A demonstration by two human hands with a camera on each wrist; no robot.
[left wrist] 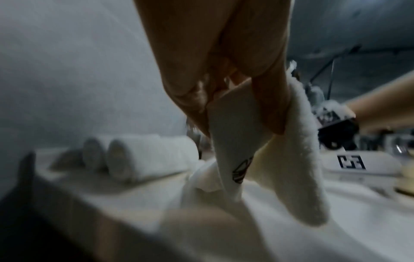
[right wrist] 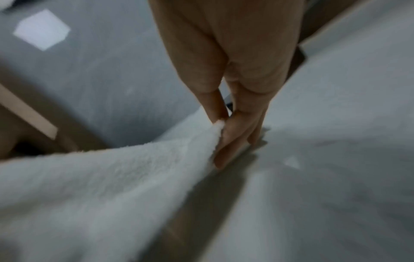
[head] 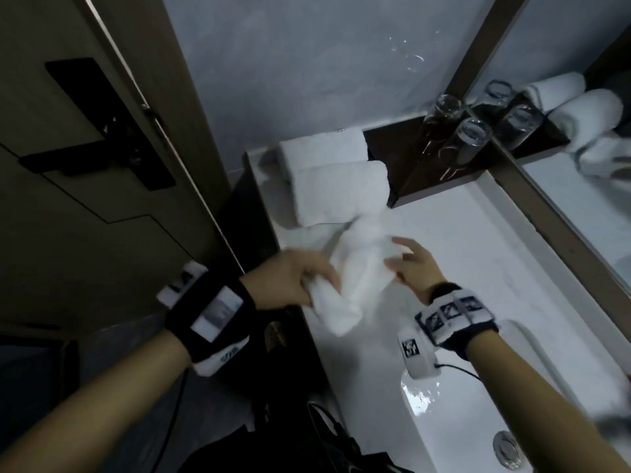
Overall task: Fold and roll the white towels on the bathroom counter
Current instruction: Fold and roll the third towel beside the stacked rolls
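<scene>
A crumpled white towel [head: 355,271] hangs between both hands just above the white counter [head: 461,261]. My left hand [head: 307,278] grips its near end; in the left wrist view the fingers [left wrist: 264,113] curl round the towel [left wrist: 291,168] and its smooth hem band with a dark logo. My right hand [head: 409,264] pinches the far corner; in the right wrist view the fingers [right wrist: 226,134] nip the towel [right wrist: 112,180] at its tip. Two rolled white towels [head: 331,175] lie side by side at the counter's back left corner, also seen as rolled towels [left wrist: 143,157] from the left wrist.
Upturned drinking glasses [head: 457,131] stand on a dark tray [head: 403,158] behind the rolls, against the mirror [head: 580,131]. A sink basin [head: 461,421] with a drain lies at the near right. A dark door [head: 85,148] stands to the left, past the counter's edge.
</scene>
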